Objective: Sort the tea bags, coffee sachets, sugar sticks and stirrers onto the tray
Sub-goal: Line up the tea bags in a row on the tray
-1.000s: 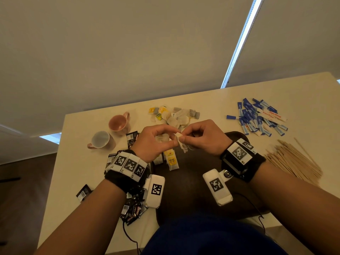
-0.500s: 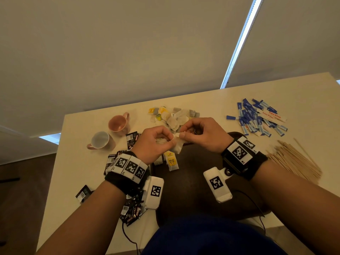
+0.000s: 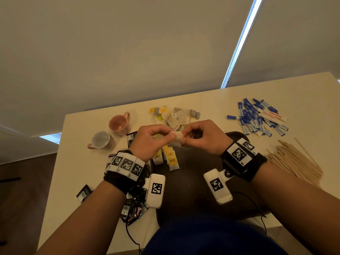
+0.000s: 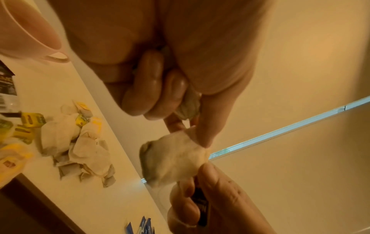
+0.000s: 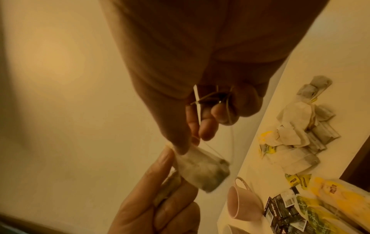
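- Left hand: thumb and forefinger pinch one edge of a single tea bag. The left wrist view shows a second bag tucked under the curled lower fingers of the same hand.
- Right hand: thumb and forefinger pinch the opposite edge of the same tea bag. Its string is looped round the curled lower fingers, as the right wrist view shows.
- Position of the item: the tea bag is held in the air between the two hands, above the far edge of the dark tray, clear of the worktop.
- Governing relation: the bag's long axis runs left to right, spanning the gap from one pinch to the other; neither hand is nearer. The tray lies below and towards the person.
- Tea bags already on the tray sit at its left far corner, just below the left hand; in my judgement the held bag belongs there.
- Loose tea bag pile lies on the worktop just beyond the hands.
- Judgement: the tangled string calls for freeing before release; otherwise the bag may drag on withdrawal.
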